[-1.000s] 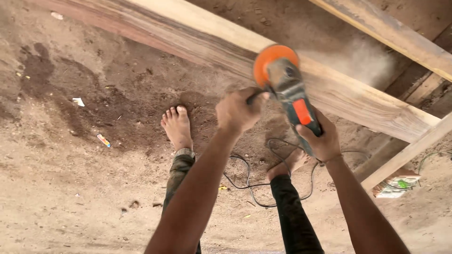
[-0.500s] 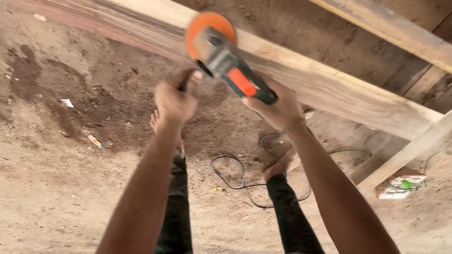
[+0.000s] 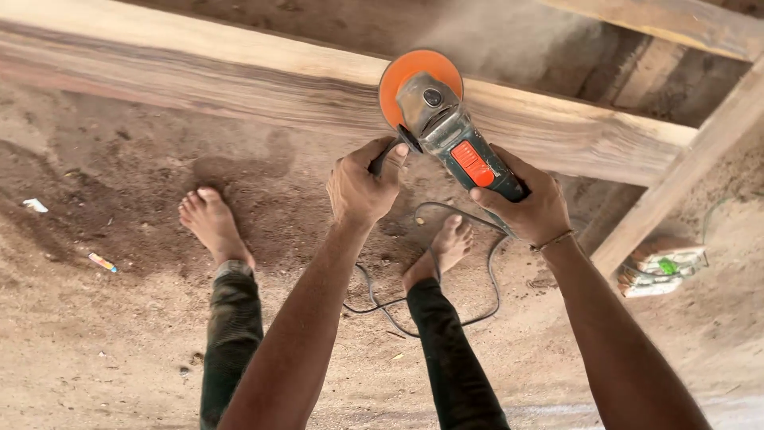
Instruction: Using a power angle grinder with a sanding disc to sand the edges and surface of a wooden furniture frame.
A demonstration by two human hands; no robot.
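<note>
Since half a second earlier, you had swung the grinder (image 3: 450,135) back to the right along the plank (image 3: 239,80), so its orange disc (image 3: 414,76) sat near the middle of the view rather than left of it, and your feet had spread wider on the ground.

Your left hand (image 3: 360,187) had its grip closed around the black side handle (image 3: 386,158) that sticks out from the grinder's head, thumb over the top. Your right hand (image 3: 532,205) had its grip wrapped tight around the rear of the dark green body, just behind the orange switch (image 3: 473,163); a thin band circled that wrist.

You held the grinder tilted, its head up and to the left, with the disc against the near face of the plank. That plank ran across the view from the left edge to the right, raised off the ground, and met a lighter slanted beam (image 3: 684,171) on the right. Fine dust hung in the air above the disc.

Your left foot (image 3: 208,223) stood bare on the dirt floor (image 3: 95,334), well apart from your right foot (image 3: 442,251), which rested beside a loop of black cable (image 3: 477,271). A small flattened packet (image 3: 660,267) lay near the foot of the slanted beam.
</note>
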